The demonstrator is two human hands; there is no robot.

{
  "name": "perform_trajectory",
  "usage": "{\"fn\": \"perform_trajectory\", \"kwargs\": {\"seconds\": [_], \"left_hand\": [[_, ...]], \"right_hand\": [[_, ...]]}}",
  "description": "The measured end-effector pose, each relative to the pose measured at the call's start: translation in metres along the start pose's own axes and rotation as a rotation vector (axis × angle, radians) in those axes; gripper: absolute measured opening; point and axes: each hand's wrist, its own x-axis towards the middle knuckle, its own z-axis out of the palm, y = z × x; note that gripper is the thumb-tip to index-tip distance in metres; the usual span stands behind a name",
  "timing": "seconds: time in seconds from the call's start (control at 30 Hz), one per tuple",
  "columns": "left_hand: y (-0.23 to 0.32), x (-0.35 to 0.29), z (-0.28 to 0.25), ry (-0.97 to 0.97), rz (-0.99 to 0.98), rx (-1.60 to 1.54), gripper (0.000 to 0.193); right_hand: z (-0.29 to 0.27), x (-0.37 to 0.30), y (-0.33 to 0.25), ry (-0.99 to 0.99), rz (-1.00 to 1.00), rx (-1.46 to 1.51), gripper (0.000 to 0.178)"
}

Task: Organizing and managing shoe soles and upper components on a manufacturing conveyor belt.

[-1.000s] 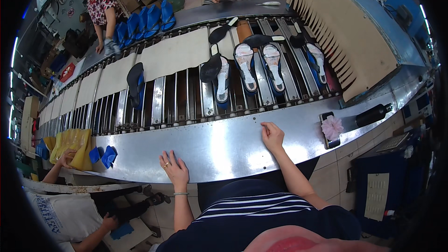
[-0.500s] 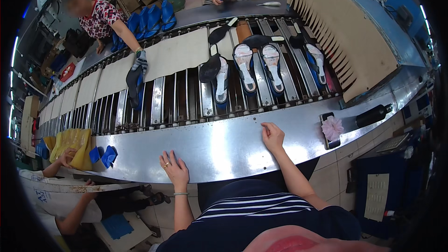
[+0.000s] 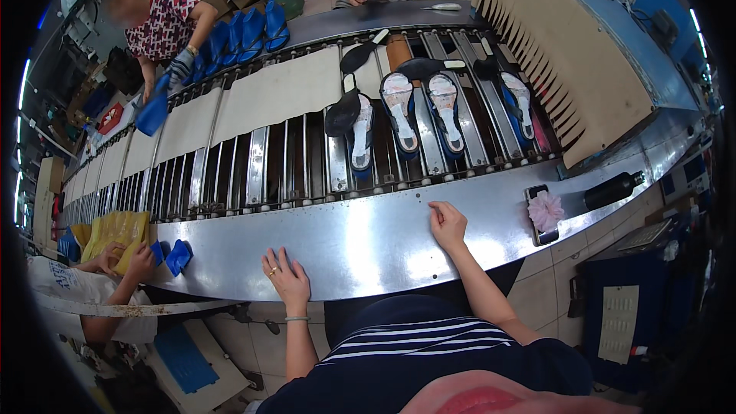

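Observation:
Resting on the metal ledge [image 3: 368, 249] in front of me, my left hand [image 3: 288, 276] holds nothing, and its fingers are apart. Further right, my right hand [image 3: 448, 226] lies on the same ledge with its fingers curled in and nothing seen in them. Beyond it is a roller conveyor [image 3: 295, 157] carrying several upturned blue shoes with whitish undersides, among them one shoe [image 3: 400, 111] in the middle and another [image 3: 517, 107] near the machine. Dark shoe soles with pale ends lie beside them, one sole [image 3: 343, 113] at the left of the group.
A beige slit curtain [image 3: 544, 54] hangs at the machine on the right. A phone with a pink scrunchie [image 3: 546, 211] and a black bottle [image 3: 613, 190] lie on the ledge. Co-workers stand left and across; a gloved hand [image 3: 182, 64] holds a blue shoe. A yellow bag [image 3: 115, 238] sits left.
The co-worker's gloved hand at the left has lifted a shoe off the conveyor and drawn it back. The shoes on the conveyor have shifted slightly left. My hands have not moved.

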Motion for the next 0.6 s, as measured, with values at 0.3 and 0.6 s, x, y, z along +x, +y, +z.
{"fn": "perform_trajectory", "kwargs": {"seconds": [0.3,0.6], "left_hand": [[0.0043,-0.001,-0.0005,-0.005,-0.002,-0.003,0.047],[0.0088,-0.0015,0.0001,-0.003,-0.008,0.001,0.047]], "right_hand": [[-0.0024,0.0006,0.002,0.001,0.001,0.0,0.013],[-0.0051,0.0015,0.0048,0.0,-0.002,0.017,0.014]]}}
